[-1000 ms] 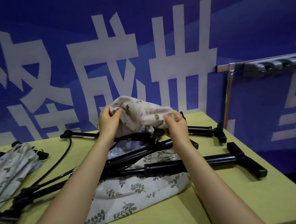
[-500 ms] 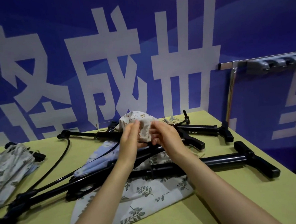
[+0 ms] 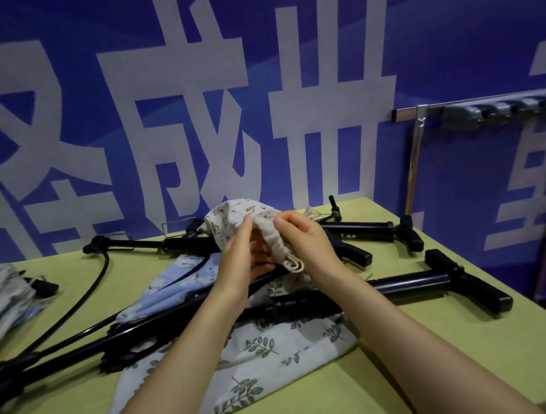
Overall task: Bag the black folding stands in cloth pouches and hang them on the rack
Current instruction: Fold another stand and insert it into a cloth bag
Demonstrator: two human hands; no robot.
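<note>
Above the black folding stands (image 3: 360, 297) on the table (image 3: 467, 371), your left hand (image 3: 246, 256) and right hand (image 3: 305, 240) pinch the cream pouch (image 3: 234, 217) at its gathered mouth; soft, light cloth; grip the hem, not the drawstring (image 3: 293, 264).

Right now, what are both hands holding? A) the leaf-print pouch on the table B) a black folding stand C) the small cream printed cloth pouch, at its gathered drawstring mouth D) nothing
C: the left hand and right hand pinch the gathered mouth of the small cream printed cloth pouch above the black folding stands.
</note>
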